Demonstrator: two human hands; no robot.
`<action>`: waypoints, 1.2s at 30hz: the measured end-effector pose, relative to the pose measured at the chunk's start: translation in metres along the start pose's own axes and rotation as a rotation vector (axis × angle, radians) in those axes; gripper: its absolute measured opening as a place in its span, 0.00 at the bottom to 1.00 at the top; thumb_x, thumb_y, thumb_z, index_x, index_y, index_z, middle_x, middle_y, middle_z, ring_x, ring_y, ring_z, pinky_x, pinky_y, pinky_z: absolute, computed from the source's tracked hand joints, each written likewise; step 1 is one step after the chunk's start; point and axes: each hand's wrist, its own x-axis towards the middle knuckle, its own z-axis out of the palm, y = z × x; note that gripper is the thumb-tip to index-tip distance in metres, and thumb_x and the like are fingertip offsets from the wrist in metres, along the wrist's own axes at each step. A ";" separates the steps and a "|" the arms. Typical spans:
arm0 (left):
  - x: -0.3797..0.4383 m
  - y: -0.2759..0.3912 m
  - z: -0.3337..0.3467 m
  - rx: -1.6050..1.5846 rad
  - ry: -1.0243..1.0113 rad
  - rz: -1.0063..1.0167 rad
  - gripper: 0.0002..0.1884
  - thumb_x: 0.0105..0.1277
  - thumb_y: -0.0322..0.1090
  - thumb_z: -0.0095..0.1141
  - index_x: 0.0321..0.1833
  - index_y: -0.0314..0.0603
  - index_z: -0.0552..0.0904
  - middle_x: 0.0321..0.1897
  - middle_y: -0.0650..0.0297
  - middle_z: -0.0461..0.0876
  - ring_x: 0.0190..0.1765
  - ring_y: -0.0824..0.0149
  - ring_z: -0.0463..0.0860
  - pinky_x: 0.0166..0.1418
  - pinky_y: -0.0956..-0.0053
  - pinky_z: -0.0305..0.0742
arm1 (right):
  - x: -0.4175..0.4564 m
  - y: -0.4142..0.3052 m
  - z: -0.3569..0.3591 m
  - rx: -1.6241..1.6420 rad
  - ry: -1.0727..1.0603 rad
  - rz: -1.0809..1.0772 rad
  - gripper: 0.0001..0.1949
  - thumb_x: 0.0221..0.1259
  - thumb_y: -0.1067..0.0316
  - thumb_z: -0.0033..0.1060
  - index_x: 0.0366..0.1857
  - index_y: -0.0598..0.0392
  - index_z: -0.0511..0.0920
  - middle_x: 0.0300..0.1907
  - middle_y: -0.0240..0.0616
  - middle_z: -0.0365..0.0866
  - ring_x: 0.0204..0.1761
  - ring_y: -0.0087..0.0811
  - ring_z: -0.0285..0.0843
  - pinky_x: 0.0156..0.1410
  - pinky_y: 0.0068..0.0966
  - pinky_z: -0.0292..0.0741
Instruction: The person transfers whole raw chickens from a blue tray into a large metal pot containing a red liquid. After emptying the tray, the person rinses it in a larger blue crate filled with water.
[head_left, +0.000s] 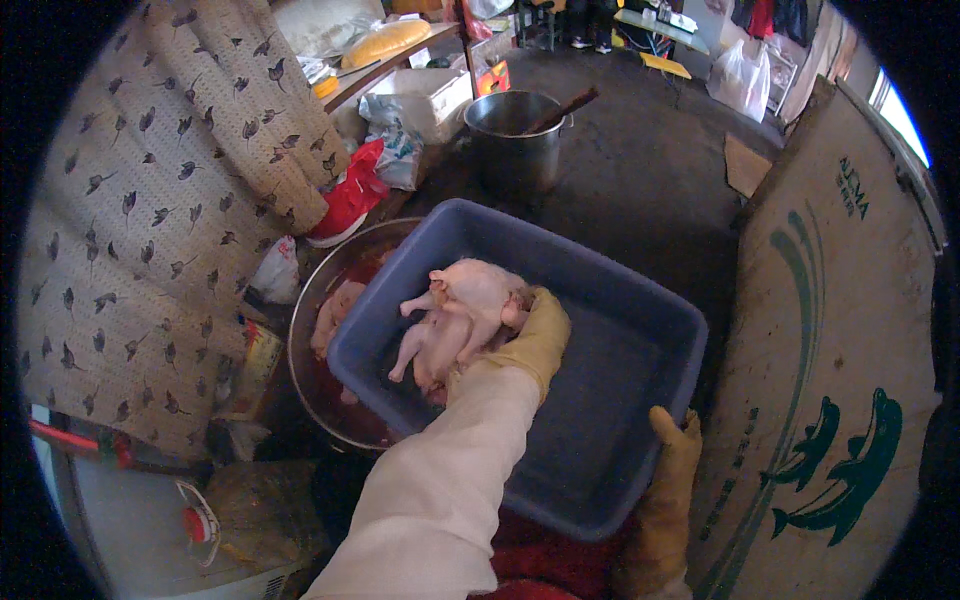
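A grey-blue plastic tub (600, 262) is tilted in front of me, with plucked poultry carcasses (480, 285) at its left end. My left hand (544, 334), in a yellow rubber glove below a pale sleeve, curls against the right side of the birds. Its fingertips are mostly hidden by the glove and the meat. On the tub's right rim, my gloved right hand (679, 435) grips with the thumb on top and the fingers outside. Under the tub's left side, a round metal-rimmed basin (296, 352) contains reddish liquid and another pale carcass (334, 315).
A steel pot (517, 161) with a wooden-handled tool (566, 109) stands on the dark floor ahead. A patterned curtain (150, 195) hangs at left, and a large printed cardboard panel (832, 322) rises at right. Bags and a white foam box (427, 97) line the left. A person's feet (592, 43) show far back.
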 end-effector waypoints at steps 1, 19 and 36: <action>0.005 0.004 0.005 -0.030 0.054 -0.044 0.18 0.81 0.40 0.59 0.66 0.51 0.95 0.68 0.57 0.93 0.74 0.47 0.87 0.74 0.42 0.81 | 0.000 0.000 -0.001 -0.027 0.006 -0.006 0.27 0.66 0.64 0.79 0.67 0.62 0.80 0.58 0.46 0.89 0.54 0.46 0.88 0.63 0.46 0.84; -0.035 -0.070 -0.020 -0.706 0.470 -0.234 0.16 0.77 0.36 0.64 0.64 0.46 0.91 0.59 0.50 0.95 0.62 0.46 0.93 0.68 0.49 0.85 | 0.007 -0.008 -0.008 0.081 -0.082 -0.001 0.29 0.68 0.66 0.75 0.71 0.64 0.78 0.62 0.50 0.88 0.58 0.49 0.87 0.66 0.47 0.83; -0.242 -0.271 -0.024 -1.841 1.174 -0.472 0.14 0.69 0.29 0.74 0.56 0.36 0.91 0.37 0.61 0.91 0.32 0.73 0.85 0.32 0.75 0.79 | 0.058 -0.031 -0.007 -0.007 -0.114 0.086 0.32 0.60 0.59 0.82 0.66 0.66 0.83 0.58 0.51 0.91 0.54 0.52 0.91 0.61 0.50 0.86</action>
